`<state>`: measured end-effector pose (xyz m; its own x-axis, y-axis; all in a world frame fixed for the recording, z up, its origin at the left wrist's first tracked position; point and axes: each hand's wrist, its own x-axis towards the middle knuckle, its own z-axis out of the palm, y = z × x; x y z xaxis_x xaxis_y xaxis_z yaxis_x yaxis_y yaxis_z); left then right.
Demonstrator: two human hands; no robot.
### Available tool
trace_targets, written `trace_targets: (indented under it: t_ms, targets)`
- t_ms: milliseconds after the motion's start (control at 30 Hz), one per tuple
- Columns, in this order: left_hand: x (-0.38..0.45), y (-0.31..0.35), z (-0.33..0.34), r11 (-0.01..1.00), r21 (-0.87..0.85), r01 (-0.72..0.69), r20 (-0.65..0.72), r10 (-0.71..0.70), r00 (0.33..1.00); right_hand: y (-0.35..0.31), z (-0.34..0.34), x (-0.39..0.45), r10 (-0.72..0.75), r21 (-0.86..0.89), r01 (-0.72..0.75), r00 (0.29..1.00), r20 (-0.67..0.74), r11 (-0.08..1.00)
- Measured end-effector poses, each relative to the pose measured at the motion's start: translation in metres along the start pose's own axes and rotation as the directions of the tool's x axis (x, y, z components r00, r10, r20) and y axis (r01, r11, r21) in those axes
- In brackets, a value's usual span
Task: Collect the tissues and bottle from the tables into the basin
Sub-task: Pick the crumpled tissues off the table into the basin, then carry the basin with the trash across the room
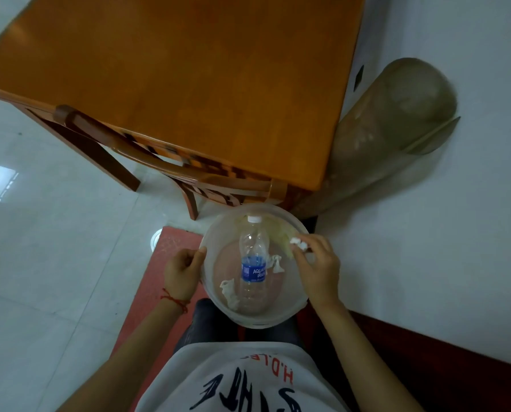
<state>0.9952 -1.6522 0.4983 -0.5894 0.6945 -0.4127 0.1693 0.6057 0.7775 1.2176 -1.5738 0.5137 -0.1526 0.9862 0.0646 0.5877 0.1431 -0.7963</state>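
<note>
A clear round plastic basin (pixel 215 304) is held in front of my body. Inside it lies an empty clear bottle (pixel 252 263) with a blue label and white cap, cap pointing away from me. Two crumpled white tissues lie in the basin, one (pixel 229 292) left of the bottle and one (pixel 276 263) to its right. My left hand (pixel 183 273) grips the basin's left rim. My right hand (pixel 318 266) is over the right rim, fingertips pinching a small white tissue wad (pixel 299 243).
A wooden table (pixel 189 84) stands ahead with a wooden chair (pixel 159 162) tucked under its near edge. A tall translucent bin (pixel 397 129) leans against the white wall at right. A red mat (pixel 159 263) lies on the glossy tiled floor.
</note>
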Motion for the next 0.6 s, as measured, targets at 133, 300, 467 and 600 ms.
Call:
trace_targets:
  t_ms: [133, 300, 467, 600]
  targets:
    - [-0.005, 0.003, 0.001, 1.0, -0.007, 0.004, -0.011, -0.004, 1.0, 0.006, -0.003, -0.029, -0.109, -0.143, 0.131, 0.982, 0.151, 0.981]
    - [-0.015, 0.005, -0.001, 0.999, -0.05, -0.003, -0.022, 0.002, 1.0, 0.009, -0.016, -0.027, -0.111, -0.205, 0.134, 0.987, 0.118, 0.97]
    - [-0.025, 0.001, -0.006, 0.997, -0.079, 0.004, -0.055, -0.008, 0.998, 0.008, -0.032, -0.018, 0.102, -0.11, -0.097, 0.994, 0.037, 0.989]
    - [-0.035, 0.0, -0.01, 0.994, -0.108, -0.001, -0.089, -0.008, 0.996, 0.006, -0.035, -0.009, 0.328, 0.08, -0.338, 0.938, 0.115, 0.938]
